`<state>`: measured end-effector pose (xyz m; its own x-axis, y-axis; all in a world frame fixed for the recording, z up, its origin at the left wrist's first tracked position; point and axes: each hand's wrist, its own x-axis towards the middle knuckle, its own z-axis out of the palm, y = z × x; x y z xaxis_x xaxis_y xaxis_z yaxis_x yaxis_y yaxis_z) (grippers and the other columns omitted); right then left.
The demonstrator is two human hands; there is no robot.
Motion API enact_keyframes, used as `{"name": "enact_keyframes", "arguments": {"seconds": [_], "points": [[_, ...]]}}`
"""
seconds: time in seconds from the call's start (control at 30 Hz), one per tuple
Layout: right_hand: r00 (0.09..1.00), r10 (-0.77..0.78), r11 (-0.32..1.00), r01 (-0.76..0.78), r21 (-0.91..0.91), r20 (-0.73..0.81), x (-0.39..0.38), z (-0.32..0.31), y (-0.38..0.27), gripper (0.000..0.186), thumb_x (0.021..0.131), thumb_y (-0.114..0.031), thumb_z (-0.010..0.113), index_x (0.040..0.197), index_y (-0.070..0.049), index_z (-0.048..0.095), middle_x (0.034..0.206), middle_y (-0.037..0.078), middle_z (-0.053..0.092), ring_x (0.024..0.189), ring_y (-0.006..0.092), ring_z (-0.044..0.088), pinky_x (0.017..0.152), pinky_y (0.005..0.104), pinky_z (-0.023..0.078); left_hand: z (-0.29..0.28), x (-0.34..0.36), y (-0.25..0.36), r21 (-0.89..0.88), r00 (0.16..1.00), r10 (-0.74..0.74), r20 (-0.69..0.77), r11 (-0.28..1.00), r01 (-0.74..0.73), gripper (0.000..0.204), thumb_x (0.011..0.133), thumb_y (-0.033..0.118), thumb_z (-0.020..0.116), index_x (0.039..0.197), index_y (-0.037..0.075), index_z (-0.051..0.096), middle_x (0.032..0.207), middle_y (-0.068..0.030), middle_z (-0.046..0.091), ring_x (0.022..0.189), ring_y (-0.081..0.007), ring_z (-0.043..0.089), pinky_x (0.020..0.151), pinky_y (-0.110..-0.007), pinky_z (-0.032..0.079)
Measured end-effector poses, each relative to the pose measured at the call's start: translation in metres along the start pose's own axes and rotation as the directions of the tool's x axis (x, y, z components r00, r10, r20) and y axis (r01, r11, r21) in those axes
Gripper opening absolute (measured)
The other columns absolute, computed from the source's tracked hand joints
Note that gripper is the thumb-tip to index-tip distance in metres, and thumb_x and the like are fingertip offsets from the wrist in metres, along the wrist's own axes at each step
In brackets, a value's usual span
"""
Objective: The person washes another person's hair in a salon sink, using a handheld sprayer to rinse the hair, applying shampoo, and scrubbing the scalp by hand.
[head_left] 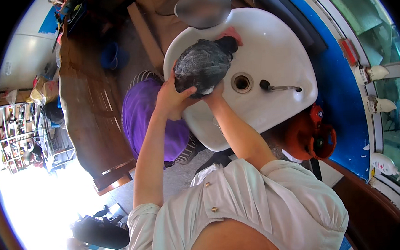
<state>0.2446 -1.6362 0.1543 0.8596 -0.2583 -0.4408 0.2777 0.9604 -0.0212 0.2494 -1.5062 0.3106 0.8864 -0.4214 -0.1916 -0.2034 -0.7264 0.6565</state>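
Observation:
A person in purple (151, 114) with striped sleeves is bent at the left side of a white wash basin (267, 33). Over the basin is a head of dark hair (203, 63), streaked with whitish foam. My left hand (176, 95) cups its near left side, thumb lying across the hair and the other fingers curving round the edge. Against the lower right side presses my right hand (214, 93); its fingers are mostly hidden under the hair. A pinkish-red thing (232, 33), whose kind I cannot make out, sits at the far end of the hair.
The basin has a round drain (242, 82) and a short hose with a dark head (278, 86) on its right. An orange-red gas cylinder (306, 139) stands below its right edge. A blue bucket (110, 56) is on the floor, near a brown wooden panel (90, 92).

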Motion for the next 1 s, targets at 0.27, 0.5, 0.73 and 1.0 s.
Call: {"name": "enact_keyframes", "arguments": {"seconds": [0.27,0.5,0.73,1.0], "points": [[0.974,-0.223,0.593,0.171,-0.787,0.044,-0.071,0.056,-0.015,0.046,0.091,-0.028,0.048,0.127,-0.001,0.040,0.114,0.012,0.053,0.094,0.0239,0.056,0.072,0.0368,0.048,0.017,-0.011,-0.006,0.223,0.956,-0.059,-0.287,0.966,0.127,0.107,0.049,0.026,0.084,0.139,0.009,0.028,0.111,-0.0184,0.059,0.103,-0.0374,0.055,0.090,-0.042,0.043],[0.975,-0.114,0.584,0.222,-0.781,0.192,-0.026,0.054,-0.053,0.047,0.093,-0.029,0.046,0.128,0.003,0.039,0.124,0.017,0.049,0.103,0.0279,0.054,0.083,0.0356,0.046,0.018,-0.016,0.008,0.202,0.944,0.015,-0.331,0.978,0.056,0.106,0.048,0.036,0.084,0.135,0.003,0.032,0.108,-0.0216,0.059,0.101,-0.0375,0.056,0.089,-0.042,0.043],[0.978,-0.083,0.397,0.207,-0.894,0.190,-0.031,0.088,-0.073,0.044,0.087,-0.031,0.054,0.111,0.006,0.056,0.106,0.013,0.061,0.093,0.0235,0.058,0.084,0.0366,0.044,0.010,-0.022,0.025,0.173,0.950,-0.085,-0.299,0.975,0.142,0.105,0.049,0.045,0.082,0.131,0.000,0.035,0.110,-0.0233,0.057,0.105,-0.0376,0.054,0.092,-0.042,0.040],[0.952,0.161,-0.138,0.284,-0.949,0.261,-0.021,0.146,-0.083,0.042,0.086,-0.034,0.053,0.107,0.002,0.057,0.099,0.023,0.060,0.095,0.0329,0.056,0.084,0.0364,0.042,0.022,-0.031,0.018,0.205,0.903,-0.009,-0.430,0.973,0.108,0.115,0.040,0.036,0.087,0.138,0.011,0.030,0.122,-0.0141,0.052,0.114,-0.0330,0.049,0.098,-0.042,0.033]]}}
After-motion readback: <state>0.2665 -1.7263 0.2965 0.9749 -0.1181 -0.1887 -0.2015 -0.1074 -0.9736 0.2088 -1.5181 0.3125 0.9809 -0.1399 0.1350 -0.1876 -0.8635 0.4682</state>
